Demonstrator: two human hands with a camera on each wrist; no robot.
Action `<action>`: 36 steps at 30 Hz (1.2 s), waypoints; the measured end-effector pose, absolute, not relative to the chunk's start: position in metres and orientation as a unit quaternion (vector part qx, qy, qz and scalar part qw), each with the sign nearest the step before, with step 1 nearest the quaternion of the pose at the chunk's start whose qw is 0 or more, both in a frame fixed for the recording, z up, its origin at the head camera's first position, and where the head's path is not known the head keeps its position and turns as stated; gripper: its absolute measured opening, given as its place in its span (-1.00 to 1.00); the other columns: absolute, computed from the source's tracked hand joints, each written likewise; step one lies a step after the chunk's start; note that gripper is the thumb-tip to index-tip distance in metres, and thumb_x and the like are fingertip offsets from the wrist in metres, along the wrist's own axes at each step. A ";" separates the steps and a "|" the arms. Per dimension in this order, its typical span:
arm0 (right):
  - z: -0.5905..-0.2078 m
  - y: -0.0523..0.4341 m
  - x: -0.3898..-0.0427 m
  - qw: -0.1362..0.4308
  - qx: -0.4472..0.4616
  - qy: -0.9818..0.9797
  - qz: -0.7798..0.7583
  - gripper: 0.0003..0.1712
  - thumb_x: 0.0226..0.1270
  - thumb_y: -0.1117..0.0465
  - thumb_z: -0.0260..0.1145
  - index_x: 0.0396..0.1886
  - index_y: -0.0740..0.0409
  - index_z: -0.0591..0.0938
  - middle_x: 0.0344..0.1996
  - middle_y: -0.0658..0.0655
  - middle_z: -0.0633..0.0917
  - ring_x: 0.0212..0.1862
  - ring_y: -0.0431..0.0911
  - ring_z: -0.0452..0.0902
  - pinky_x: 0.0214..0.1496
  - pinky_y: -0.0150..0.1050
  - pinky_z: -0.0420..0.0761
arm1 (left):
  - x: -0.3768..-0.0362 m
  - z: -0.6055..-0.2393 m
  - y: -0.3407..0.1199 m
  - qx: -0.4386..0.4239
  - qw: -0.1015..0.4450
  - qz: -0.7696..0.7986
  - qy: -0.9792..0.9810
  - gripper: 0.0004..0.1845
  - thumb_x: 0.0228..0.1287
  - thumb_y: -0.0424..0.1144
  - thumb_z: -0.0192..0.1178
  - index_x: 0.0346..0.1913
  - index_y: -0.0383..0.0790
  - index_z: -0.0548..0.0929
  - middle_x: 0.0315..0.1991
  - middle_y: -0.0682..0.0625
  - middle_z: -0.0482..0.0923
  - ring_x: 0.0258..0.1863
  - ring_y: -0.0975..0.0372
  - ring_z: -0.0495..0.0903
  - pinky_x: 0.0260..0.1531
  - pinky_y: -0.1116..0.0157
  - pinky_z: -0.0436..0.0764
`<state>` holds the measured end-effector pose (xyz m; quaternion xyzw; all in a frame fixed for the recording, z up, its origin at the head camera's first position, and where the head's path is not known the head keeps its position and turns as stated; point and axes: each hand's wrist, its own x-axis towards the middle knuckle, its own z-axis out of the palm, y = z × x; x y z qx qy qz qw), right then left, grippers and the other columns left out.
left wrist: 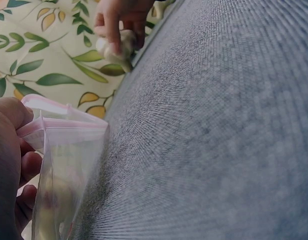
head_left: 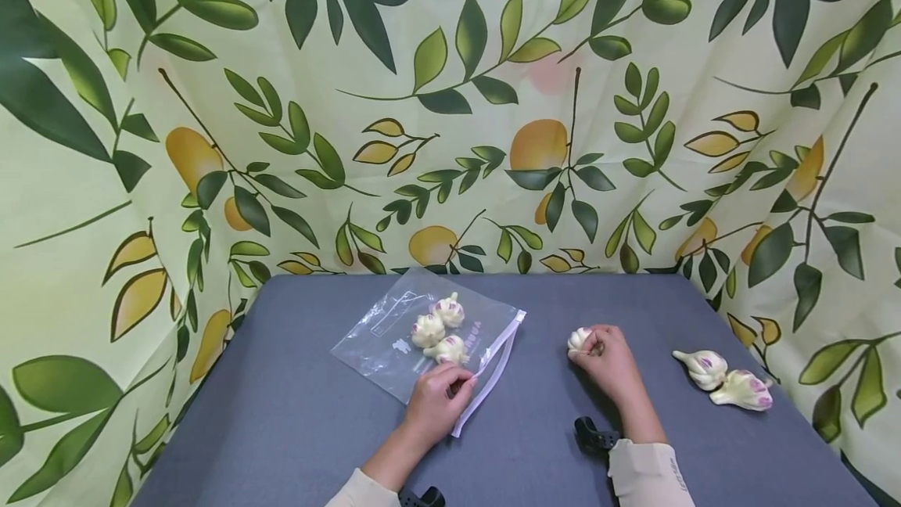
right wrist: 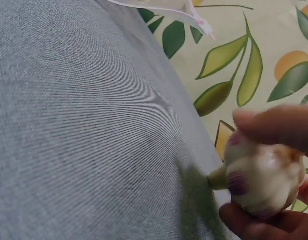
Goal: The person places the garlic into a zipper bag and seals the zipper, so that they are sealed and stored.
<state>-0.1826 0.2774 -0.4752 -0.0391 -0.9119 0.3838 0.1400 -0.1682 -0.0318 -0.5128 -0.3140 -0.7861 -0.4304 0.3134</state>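
A clear zip bag (head_left: 383, 335) with a white slider strip lies on the grey table, three garlic bulbs (head_left: 428, 330) inside it. My left hand (head_left: 438, 405) pinches the bag's open edge between thumb and fingers; the left wrist view shows the pinkish zip strip (left wrist: 69, 125) lifted and parted there. To the right of the bag, my right hand (head_left: 611, 362) grips another garlic bulb (right wrist: 264, 175), white with purple patches, thumb on one side and fingers on the other. Its stem points towards the cloth in the right wrist view.
Two more garlic bulbs (head_left: 739, 382) lie side by side at the table's right. Grey cloth covers the table (head_left: 296, 429). A leaf-and-fruit patterned curtain (head_left: 464, 139) rises behind and at both sides. Each wrist wears a black band (head_left: 594, 436).
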 end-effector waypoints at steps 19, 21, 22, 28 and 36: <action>-0.475 0.275 -0.186 0.082 -0.044 -0.906 0.414 -0.01 0.08 -0.10 0.53 0.41 0.15 0.27 0.13 0.32 0.58 0.01 0.08 0.50 -0.06 -0.16 0.45 | -0.169 -0.513 -0.033 -0.313 0.315 -0.427 -0.788 -0.94 0.12 -0.34 0.39 -0.38 -0.11 0.73 -0.47 0.15 0.62 -0.51 0.43 0.48 -0.43 0.61 0.44; -0.477 0.276 -0.186 0.079 -0.039 -0.909 0.407 -0.02 0.08 -0.11 0.52 0.42 0.14 0.31 0.12 0.30 0.58 0.00 0.08 0.50 -0.08 -0.16 0.46 | -0.169 -0.513 -0.033 -0.315 0.316 -0.427 -0.787 -0.94 0.12 -0.34 0.39 -0.38 -0.12 0.73 -0.47 0.14 0.62 -0.52 0.43 0.48 -0.43 0.61 0.44; -0.477 0.276 -0.187 0.078 -0.036 -0.911 0.404 -0.05 0.08 -0.11 0.52 0.40 0.15 0.35 0.11 0.30 0.58 -0.02 0.08 0.50 -0.10 -0.16 0.46 | -0.169 -0.513 -0.033 -0.316 0.316 -0.427 -0.786 -0.93 0.11 -0.35 0.40 -0.37 -0.12 0.73 -0.47 0.13 0.62 -0.52 0.42 0.48 -0.43 0.61 0.44; -0.481 0.277 -0.186 0.079 -0.021 -0.906 0.414 -0.14 0.05 0.09 0.56 0.34 0.21 0.41 0.16 0.35 0.51 0.07 0.15 0.53 -0.07 -0.18 0.49 | -0.169 -0.512 -0.033 -0.320 0.315 -0.429 -0.784 -0.91 0.08 -0.38 0.40 -0.37 -0.12 0.73 -0.47 0.12 0.62 -0.52 0.42 0.48 -0.44 0.62 0.44; -0.480 0.273 -0.188 0.073 0.004 -0.879 0.471 -0.21 -0.01 0.42 0.49 0.26 0.33 0.39 0.14 0.40 0.49 -0.03 0.04 0.58 -0.18 -0.45 0.53 | -0.169 -0.510 -0.033 -0.321 0.319 -0.426 -0.783 -0.91 0.08 -0.39 0.40 -0.38 -0.13 0.73 -0.48 0.12 0.61 -0.53 0.40 0.48 -0.45 0.60 0.45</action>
